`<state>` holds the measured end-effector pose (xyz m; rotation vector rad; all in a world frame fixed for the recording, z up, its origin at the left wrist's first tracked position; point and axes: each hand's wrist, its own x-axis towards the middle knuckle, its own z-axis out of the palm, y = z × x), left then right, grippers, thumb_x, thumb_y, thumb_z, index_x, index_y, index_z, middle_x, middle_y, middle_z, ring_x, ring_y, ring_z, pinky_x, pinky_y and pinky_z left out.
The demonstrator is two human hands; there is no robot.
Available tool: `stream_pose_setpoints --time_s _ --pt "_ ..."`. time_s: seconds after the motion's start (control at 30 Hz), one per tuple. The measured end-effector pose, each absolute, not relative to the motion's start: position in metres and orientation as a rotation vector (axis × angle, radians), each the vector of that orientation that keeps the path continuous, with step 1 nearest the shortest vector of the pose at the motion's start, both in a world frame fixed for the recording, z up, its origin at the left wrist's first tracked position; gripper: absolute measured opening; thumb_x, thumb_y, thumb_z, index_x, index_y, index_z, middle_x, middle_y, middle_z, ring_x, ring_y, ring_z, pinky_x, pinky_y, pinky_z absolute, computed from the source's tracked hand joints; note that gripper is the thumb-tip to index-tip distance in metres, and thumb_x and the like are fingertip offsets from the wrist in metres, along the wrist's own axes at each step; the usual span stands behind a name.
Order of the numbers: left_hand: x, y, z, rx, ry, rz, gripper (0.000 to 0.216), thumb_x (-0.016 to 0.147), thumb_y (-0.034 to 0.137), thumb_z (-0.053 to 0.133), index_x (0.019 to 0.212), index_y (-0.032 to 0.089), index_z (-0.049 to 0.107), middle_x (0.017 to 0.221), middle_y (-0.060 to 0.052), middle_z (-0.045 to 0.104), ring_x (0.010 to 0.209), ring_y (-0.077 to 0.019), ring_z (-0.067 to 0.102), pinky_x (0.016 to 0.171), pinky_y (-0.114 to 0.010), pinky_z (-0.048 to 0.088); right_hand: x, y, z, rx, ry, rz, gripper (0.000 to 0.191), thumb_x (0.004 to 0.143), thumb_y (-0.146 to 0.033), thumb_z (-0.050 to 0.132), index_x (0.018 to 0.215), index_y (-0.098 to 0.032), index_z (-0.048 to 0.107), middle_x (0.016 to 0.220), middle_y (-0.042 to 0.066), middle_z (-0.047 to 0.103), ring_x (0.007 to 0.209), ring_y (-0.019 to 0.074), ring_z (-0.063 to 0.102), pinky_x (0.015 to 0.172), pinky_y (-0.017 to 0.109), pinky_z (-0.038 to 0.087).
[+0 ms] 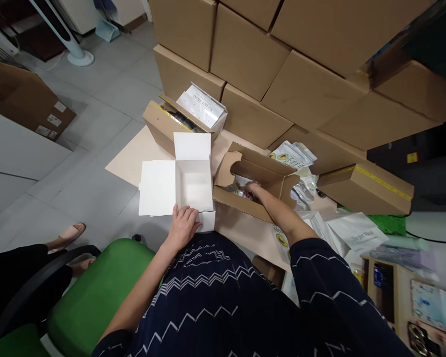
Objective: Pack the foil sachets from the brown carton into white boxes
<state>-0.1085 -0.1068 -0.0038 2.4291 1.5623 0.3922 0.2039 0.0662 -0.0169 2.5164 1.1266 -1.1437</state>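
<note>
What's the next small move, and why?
Probably lift a printed pouch with the right hand: it reaches down beside one inside the open brown carton, while the left hand rests on the open white box alongside. Grip is unclear.

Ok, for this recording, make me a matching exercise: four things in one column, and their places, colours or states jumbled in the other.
Things:
1. Left hand
2. Right hand
3. White box
4. Chair

Places, colours or states:
A. Green
B. Reaching inside the brown box
C. Standing with its lid open
D. At the near edge of the white box

Pairs: 1-D, 2-B, 3-C, 4-A
</note>
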Motion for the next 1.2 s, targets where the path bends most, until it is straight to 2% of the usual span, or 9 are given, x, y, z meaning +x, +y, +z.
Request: stream_pose_setpoints --time_s 0.17,0.37,0.5,0.57,0.73,0.8,0.9,1.07,1.2 --pt "-0.107 -0.107 -0.001 2.432 1.554 0.375 0.034 0.094 0.03 0.059 0.126 0.018 0.06 0.119 -0.015 0.069 0.119 -0.0328 0.058 0.116 -0.066 0.027 0.195 0.064 -0.018 2.4 1.144 -1.373 0.021 0.089 -0.027 0.067 0.08 -0.015 0.053 0.057 -0.007 0.045 0.051 0.0065 0.043 0.056 0.019 0.043" --pt "-0.107 -0.106 0.0 2.435 1.55 0.372 0.039 0.095 0.029 0.057 0.133 0.02 0.058 0.117 -0.014 0.069 0.115 -0.0312 0.058 0.116 -0.066 0.024 0.184 0.079 0.018 2.326 1.415 -1.423 0.006 0.091 -0.016 0.057 0.097 -0.014 0.056 0.069 -0.001 0.056 0.061 0.0099 0.053 0.063 0.02 0.045" --pt "-0.108 -0.105 -0.002 2.441 1.541 0.401 0.037 0.095 0.029 0.055 0.131 0.021 0.06 0.114 -0.013 0.07 0.11 -0.0303 0.058 0.115 -0.065 0.025 0.196 0.063 0.096 1.975 2.122 -0.739 0.009 0.086 -0.017 0.059 0.095 -0.016 0.06 0.09 0.01 0.068 0.079 0.0193 0.062 0.071 0.026 0.044" --pt "-0.109 -0.105 -0.004 2.445 1.543 0.413 0.037 0.095 0.028 0.055 0.131 0.021 0.061 0.113 -0.012 0.07 0.107 -0.0294 0.059 0.115 -0.063 0.026 0.202 0.039 0.151 1.957 2.257 -0.412 0.018 0.089 -0.021 0.054 0.105 -0.017 0.061 0.091 0.012 0.069 0.081 0.0236 0.064 0.072 0.03 0.045" --pt "-0.109 -0.105 -0.006 2.456 1.548 0.438 0.037 0.095 0.028 0.057 0.131 0.022 0.061 0.111 -0.011 0.071 0.101 -0.0281 0.059 0.114 -0.06 0.029 0.176 -0.014 0.25 2.238 2.705 -0.192 0.05 0.095 -0.028 0.049 0.144 -0.021 0.045 0.106 0.009 0.07 0.081 0.0211 0.065 0.076 0.034 0.048" --pt "-0.11 -0.105 -0.006 2.458 1.537 0.447 0.038 0.094 0.028 0.058 0.132 0.022 0.06 0.112 -0.011 0.071 0.101 -0.0283 0.06 0.113 -0.06 0.03 0.144 -0.016 0.249 2.111 2.864 -0.345 0.05 0.097 -0.029 0.045 0.148 -0.023 0.042 0.108 0.006 0.07 0.079 0.0188 0.064 0.075 0.032 0.049" --pt "-0.113 -0.107 -0.006 2.466 1.525 0.449 0.04 0.094 0.029 0.058 0.133 0.022 0.059 0.113 -0.011 0.07 0.102 -0.0286 0.06 0.113 -0.059 0.031 0.083 -0.004 0.21 1.709 2.817 -0.631 0.041 0.099 -0.023 0.038 0.138 -0.022 0.05 0.103 0.007 0.071 0.082 0.0193 0.063 0.074 0.03 0.046" --pt "-0.122 -0.112 -0.01 2.443 1.606 0.531 0.039 0.096 0.031 0.055 0.133 0.018 0.057 0.112 -0.014 0.066 0.106 -0.0284 0.06 0.112 -0.056 0.034 0.015 0.011 0.138 1.367 2.499 -0.701 0.034 0.093 -0.01 0.042 0.124 -0.01 0.055 0.1 0.017 0.07 0.084 0.0221 0.063 0.069 0.03 0.04" --pt "-0.128 -0.11 -0.013 2.387 1.623 0.599 0.039 0.093 0.034 0.059 0.128 0.017 0.058 0.111 -0.015 0.064 0.106 -0.0287 0.06 0.11 -0.055 0.038 0.015 0.011 0.135 1.342 2.46 -0.694 0.032 0.095 -0.01 0.042 0.123 -0.01 0.057 0.101 0.019 0.069 0.088 0.0233 0.064 0.07 0.031 0.041"
